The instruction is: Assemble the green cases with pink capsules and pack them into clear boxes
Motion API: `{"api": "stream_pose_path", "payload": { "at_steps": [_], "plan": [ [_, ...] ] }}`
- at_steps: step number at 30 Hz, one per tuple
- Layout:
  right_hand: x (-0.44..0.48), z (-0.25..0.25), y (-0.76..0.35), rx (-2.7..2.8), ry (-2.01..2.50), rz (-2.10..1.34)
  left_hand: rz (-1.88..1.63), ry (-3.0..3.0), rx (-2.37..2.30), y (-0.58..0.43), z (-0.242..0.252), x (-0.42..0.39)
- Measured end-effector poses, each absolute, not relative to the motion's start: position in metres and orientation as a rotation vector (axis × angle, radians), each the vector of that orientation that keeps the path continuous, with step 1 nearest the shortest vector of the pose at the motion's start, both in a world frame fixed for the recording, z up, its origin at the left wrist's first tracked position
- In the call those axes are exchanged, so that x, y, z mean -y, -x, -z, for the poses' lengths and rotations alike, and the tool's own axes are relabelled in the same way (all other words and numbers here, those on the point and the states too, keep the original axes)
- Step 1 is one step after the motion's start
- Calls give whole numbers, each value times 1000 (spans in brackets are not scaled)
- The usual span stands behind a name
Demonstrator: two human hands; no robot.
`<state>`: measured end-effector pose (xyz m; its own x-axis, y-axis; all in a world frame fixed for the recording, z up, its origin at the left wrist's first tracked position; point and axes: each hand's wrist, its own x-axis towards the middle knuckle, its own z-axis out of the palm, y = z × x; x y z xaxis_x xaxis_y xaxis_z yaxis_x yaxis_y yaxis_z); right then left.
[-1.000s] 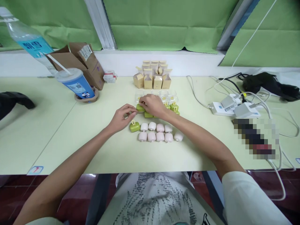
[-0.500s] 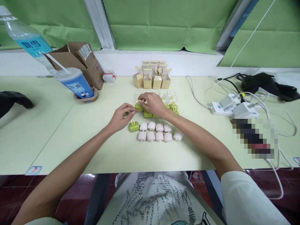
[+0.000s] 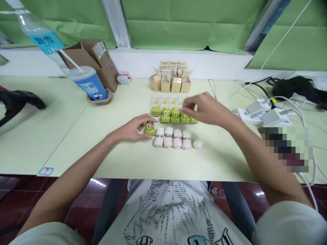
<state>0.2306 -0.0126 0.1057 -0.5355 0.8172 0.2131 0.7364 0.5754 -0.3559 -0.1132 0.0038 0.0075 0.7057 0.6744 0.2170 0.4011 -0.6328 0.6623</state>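
Note:
My left hand reaches around a small green case with a yellow loop. Its fingers are spread, with the thumb in front of the case and the fingers behind; contact is unclear. My right hand hovers over the right end of several green cases in rows. Motion smears its fingers, and whether they hold anything is hidden. One green case sits at the left of the back row. Nearer me lie two rows of pale pink and white cases. Clear plastic pieces stand behind the green ones.
Several open small yellow boxes stand by the wall. At left are a blue cup in a holder, a bottle and a cardboard carton. A power strip with cables lies at right.
My right hand has left the back-left green case and moved right. My left hand has come down to the separate green case near the pale rows. The view has shifted slightly.

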Motion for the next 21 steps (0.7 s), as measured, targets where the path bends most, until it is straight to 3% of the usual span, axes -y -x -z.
{"api": "stream_pose_path", "payload": {
  "at_steps": [4, 8, 12, 21],
  "plan": [
    [64, -77, -271, 2701, 1628, -506, -456, -2355, -786, 120, -13, -5],
    [87, -40, -281, 2629, 1680, -536, -714, -2143, -789, 124, -15, -7],
    [88, -35, -281, 2336, 1468, -604, -978, -1748, -701, 105, -13, -2],
    [67, -46, -238, 1841, 719, -753, -1078, -1606, -629, 37, -5, 16]
  ]
}}
